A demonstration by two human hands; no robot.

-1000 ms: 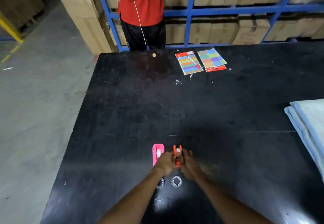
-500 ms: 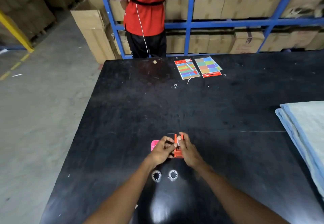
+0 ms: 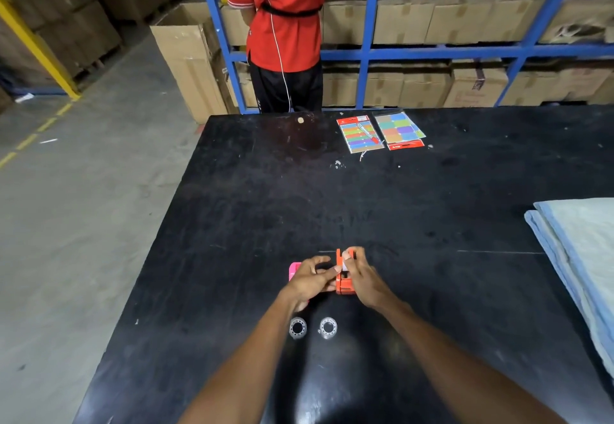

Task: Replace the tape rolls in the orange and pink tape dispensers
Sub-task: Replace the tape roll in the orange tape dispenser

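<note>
In the head view, the person is working on the orange dispenser [image 3: 343,279], which is sitting on the black table [image 3: 432,211] just in front of them. The right hand [image 3: 363,279] is curling around its right side, thumb and forefinger pinching at a small whitish roll [image 3: 345,261] in the top, while the left hand [image 3: 310,279] is closing its fingertips on the dispenser's left face and partly covering the pink dispenser [image 3: 293,270] just beside it. The step appears to be drawing the old roll out of its cradle. Doing it well probably means the left hand bracing the body firmly while the right is lifting the roll straight along the slot rather than twisting it, since the plastic looks light and likely to skid on the smooth table. By count, there are two dispensers, one orange and one pink; two clear tape rolls [image 3: 298,328] lying flat side by side just nearer the person, apparently the replacements; two packs of coloured labels [image 3: 360,134] at the far edge; and another person [image 3: 285,31] standing beyond the table.
</note>
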